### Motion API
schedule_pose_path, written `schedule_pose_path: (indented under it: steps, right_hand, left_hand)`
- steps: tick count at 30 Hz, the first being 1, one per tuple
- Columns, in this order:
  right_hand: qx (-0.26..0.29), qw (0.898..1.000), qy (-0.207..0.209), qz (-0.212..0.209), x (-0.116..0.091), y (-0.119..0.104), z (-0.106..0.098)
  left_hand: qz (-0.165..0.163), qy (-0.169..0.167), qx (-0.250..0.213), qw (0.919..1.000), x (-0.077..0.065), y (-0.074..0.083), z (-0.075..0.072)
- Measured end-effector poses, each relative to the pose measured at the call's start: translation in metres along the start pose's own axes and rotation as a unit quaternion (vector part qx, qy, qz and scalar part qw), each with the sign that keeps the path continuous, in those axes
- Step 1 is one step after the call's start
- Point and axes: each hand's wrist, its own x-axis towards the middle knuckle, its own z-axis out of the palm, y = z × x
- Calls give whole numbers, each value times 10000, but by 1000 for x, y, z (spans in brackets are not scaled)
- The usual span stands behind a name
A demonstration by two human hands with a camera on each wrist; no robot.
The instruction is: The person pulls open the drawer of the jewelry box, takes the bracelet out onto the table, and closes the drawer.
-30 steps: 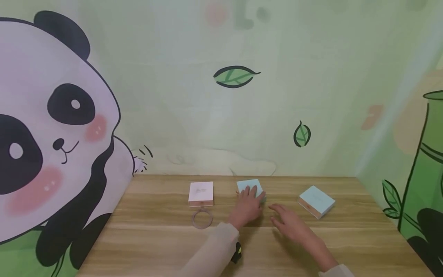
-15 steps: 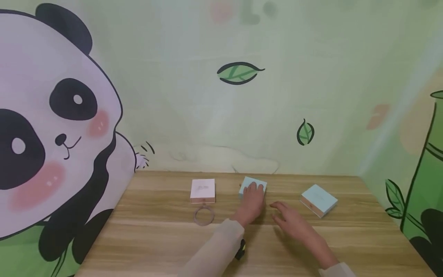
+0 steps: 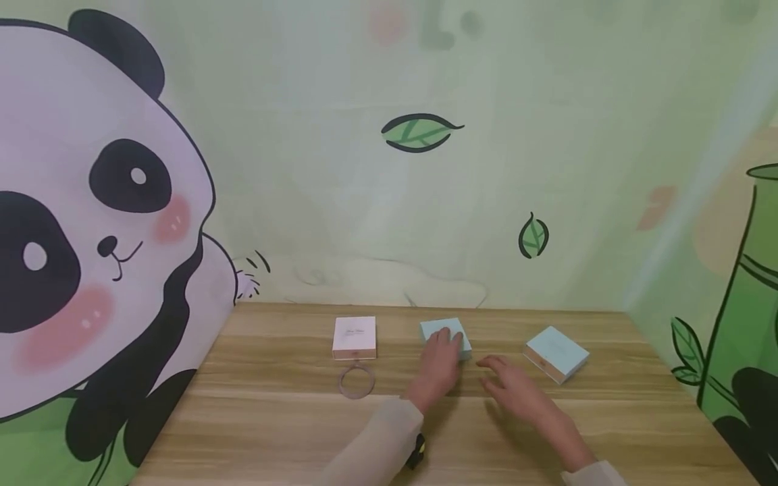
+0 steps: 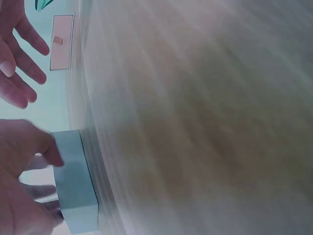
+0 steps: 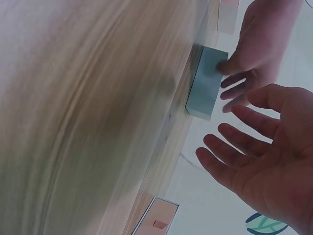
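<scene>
A small light blue box (image 3: 433, 327) lies at the back middle of the table. My left hand (image 3: 437, 368) holds it from above; in the left wrist view the thumb presses the near side of the box (image 4: 76, 176) and the other fingers bend over its top edge. My right hand (image 3: 516, 391) hovers to the right of that box with fingers spread and nothing in it. The right wrist view shows the right palm (image 5: 274, 161) apart from the box (image 5: 205, 83). The box's far side is hidden.
To the left are a white box (image 3: 354, 336) with a pinkish side and a thin bangle-like ring (image 3: 340, 383) in front of it. Another light blue box (image 3: 556, 352), with an orange-pink side, lies at an angle on the right. A panda-printed backdrop (image 3: 328, 202) rises behind the table.
The middle blue box has turned back and forth under my left hand, and its right corner now shows more. My right hand has stayed nearly in place.
</scene>
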Motion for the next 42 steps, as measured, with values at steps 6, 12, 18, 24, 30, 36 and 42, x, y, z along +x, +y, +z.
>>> schedule_pose_path:
  steps: [6, 12, 18, 24, 30, 36, 42]
  right_hand:
    - [17, 9999, -105, 104, -3, 2, 1]
    - [127, 9996, -159, 210, -5, 4, 0]
    - [71, 9999, -76, 70, -3, 6, -1]
    - [84, 9999, -68, 18, -4, 6, -2]
    - [95, 9999, -70, 43, 0, 7, 0]
    - [125, 9998, -23, 122, 12, 15, 3]
    - [399, 9980, -116, 476, 34, 22, 6]
  left_hand:
    - [-364, -990, 221, 9942, -1, 12, -5]
    - [-594, -826, 124, 9947, 6, 19, -1]
    - [-260, -622, 90, 9977, 9, 17, -2]
    - [-40, -430, 299, 9986, 6, 4, 0]
    - [-162, -883, 294, 9955, 5, -9, 1]
    - [268, -677, 238, 9971, 3, -18, -1]
    - [277, -1133, -163, 9930, 6, -22, 1]
